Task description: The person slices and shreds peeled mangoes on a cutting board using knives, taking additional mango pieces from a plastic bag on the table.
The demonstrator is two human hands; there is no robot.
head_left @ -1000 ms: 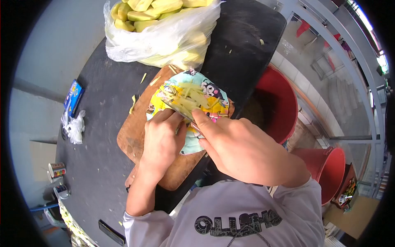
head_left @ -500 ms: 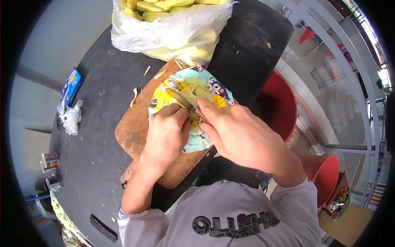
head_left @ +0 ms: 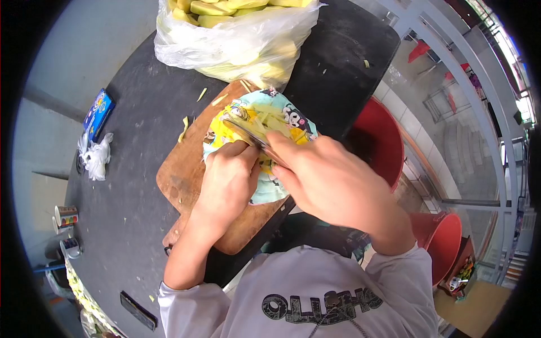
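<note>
My right hand grips a knife, its blade slanting up and left over a heap of pale green strips. Close beside the blade, my left hand is closed with its fingers curled under; what they hold is hidden. Beneath both hands lies a round cartoon-printed sheet, turquoise and yellow; whether it is cloth or plastic I cannot tell. It rests on a wooden cutting board with a short handle.
A white plastic bag full of peeled pale green pieces stands beyond the board on the black table. A blue packet, a crumpled bag and a phone lie leftward. Red tubs stand right.
The knife blade has tilted slightly, its tip shifting left over the strips. Both hands stay nearly where they were, and the whole view has shifted a little.
</note>
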